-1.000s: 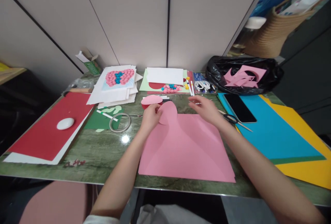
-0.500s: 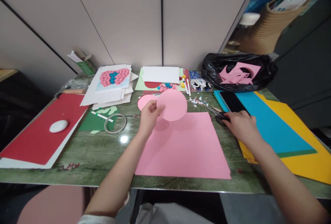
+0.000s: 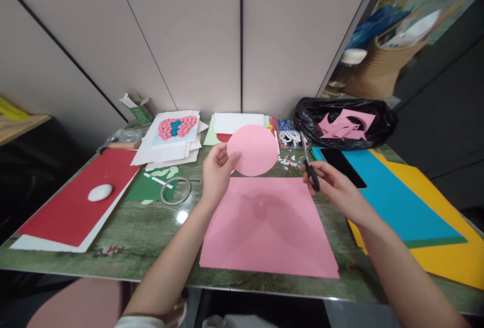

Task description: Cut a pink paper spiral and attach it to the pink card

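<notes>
Between thumb and fingers, my left hand (image 3: 218, 171) pinches a pink paper circle (image 3: 252, 150) by its left edge. The circle is held up above a large pink paper sheet (image 3: 268, 232) on the table. A pair of black-handled scissors (image 3: 311, 174) is in my right hand (image 3: 333, 184), blades pointing up and away. That hand is over the sheet's right edge, beside a black phone (image 3: 342, 165). Small paper scraps (image 3: 289, 162) lie just beyond the scissors.
To the right are blue paper (image 3: 397, 202) and yellow paper (image 3: 449, 247). Behind them sits a black bag (image 3: 310, 121) with pink offcuts. A tape roll (image 3: 176, 190), red paper (image 3: 86, 217) and a white oval object (image 3: 100, 193) lie left. White sheets (image 3: 162, 154) are stacked at the back left.
My right hand has lifted the scissors off the table and brought them inward and upright. My left hand still holds the pink circle, now turned to face me more fully. The view has shifted slightly.
</notes>
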`<state>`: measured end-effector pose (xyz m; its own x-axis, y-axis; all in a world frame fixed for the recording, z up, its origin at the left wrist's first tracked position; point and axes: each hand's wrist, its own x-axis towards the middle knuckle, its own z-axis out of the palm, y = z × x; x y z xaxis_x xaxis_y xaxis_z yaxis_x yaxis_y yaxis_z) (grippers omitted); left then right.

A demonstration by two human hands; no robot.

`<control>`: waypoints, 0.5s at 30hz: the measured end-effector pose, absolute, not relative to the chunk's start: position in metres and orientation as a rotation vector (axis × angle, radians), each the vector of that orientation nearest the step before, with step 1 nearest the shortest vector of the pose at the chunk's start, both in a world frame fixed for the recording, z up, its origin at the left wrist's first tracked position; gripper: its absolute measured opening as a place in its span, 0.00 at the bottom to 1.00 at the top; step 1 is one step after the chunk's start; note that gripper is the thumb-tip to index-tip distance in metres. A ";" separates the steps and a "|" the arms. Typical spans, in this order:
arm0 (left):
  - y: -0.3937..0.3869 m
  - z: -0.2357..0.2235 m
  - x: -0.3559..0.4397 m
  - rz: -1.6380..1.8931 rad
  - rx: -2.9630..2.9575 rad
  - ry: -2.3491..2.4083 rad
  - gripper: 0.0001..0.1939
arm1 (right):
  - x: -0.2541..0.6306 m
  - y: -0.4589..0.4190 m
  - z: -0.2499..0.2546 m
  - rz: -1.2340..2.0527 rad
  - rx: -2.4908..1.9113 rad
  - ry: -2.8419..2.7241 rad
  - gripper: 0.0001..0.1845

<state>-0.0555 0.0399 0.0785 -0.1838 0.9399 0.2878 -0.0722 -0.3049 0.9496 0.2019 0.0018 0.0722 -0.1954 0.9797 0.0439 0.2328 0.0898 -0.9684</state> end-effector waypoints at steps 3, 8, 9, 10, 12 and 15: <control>0.048 0.118 -0.053 1.734 1.363 0.989 0.17 | 0.185 0.009 0.109 1.160 -1.122 -1.655 0.09; 0.050 0.163 -0.041 2.076 1.382 0.923 0.25 | 0.173 0.017 0.149 1.009 -1.012 -1.700 0.08; 0.048 0.167 -0.039 2.119 1.360 0.922 0.25 | 0.172 0.017 0.154 0.995 -1.000 -1.718 0.08; 0.046 0.168 -0.037 2.158 1.338 0.924 0.25 | 0.173 0.017 0.158 0.993 -0.999 -1.738 0.08; 0.042 0.168 -0.035 2.205 1.337 0.933 0.22 | 0.176 0.014 0.162 0.981 -1.060 -1.779 0.10; 0.039 0.165 -0.037 2.257 1.426 1.073 0.09 | 0.183 0.011 0.164 0.964 -1.175 -1.816 0.10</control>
